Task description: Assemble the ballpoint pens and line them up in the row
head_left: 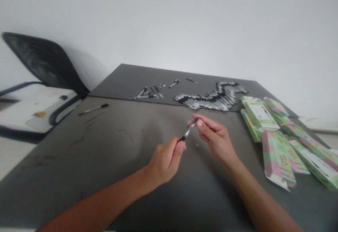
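In the middle of the head view, my left hand (167, 158) is closed round a pen (184, 137), whose black grip and silver tip stick out toward the upper right. My right hand (213, 137) pinches a black pen cap (194, 122) with a clip, just beyond the pen's tip. Whether cap and tip touch, I cannot tell. A tiny pale piece (196, 144) lies on the table between the hands. Behind them, a long curving row of black-and-clear pens (208, 98) lies side by side.
Flattened green and pink boxes (280, 147) are heaped at the right. Loose pens and thin refills (148, 93) lie at the back left of the dark table (118, 189). One single pen (93, 109) rests near the left edge. A black mesh chair (47, 63) stands beyond that edge.
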A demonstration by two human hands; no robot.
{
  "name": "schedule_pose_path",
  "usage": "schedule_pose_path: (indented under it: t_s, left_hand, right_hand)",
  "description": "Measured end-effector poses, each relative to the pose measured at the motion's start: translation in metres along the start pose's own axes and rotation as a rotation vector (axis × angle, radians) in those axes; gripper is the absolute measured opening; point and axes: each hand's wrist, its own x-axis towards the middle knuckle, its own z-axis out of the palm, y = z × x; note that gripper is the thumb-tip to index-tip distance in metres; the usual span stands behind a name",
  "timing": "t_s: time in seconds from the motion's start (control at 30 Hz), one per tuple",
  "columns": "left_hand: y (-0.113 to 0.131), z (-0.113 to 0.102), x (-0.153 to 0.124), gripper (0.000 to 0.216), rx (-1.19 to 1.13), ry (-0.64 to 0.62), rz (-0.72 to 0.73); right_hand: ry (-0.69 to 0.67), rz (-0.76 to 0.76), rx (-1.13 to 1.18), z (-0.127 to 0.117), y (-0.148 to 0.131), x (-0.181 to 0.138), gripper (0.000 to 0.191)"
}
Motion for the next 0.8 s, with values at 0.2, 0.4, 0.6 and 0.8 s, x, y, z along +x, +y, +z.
schedule_pose_path:
  t_s: [0.2,0.4,0.6,0.8]
  left_hand:
    - [0.0033,-0.0005,-0.0019,0.028,-0.052,-0.024,-0.036]
    - [0.0037,0.002,-0.0046,0.028,-0.09,-0.054,-0.066]
    - [0.0043,0.003,-0.0065,0.032,-0.126,-0.067,-0.112]
    - [0.0033,0.0042,-0.0077,0.035,-0.145,-0.08,-0.143]
  right_hand:
    - [-0.032,-0.038,-0.091,-0.0013,-0.0011,-0.0036,0.025]
    - [-0.019,-0.054,-0.054,0.0016,-0.0046,-0.0045,0.024]
    - [-0.042,-0.083,-0.103,0.0013,-0.0002,-0.0055,0.025]
    - [-0.05,-0.11,-0.168,0.0009,-0.0007,-0.0056,0.028]
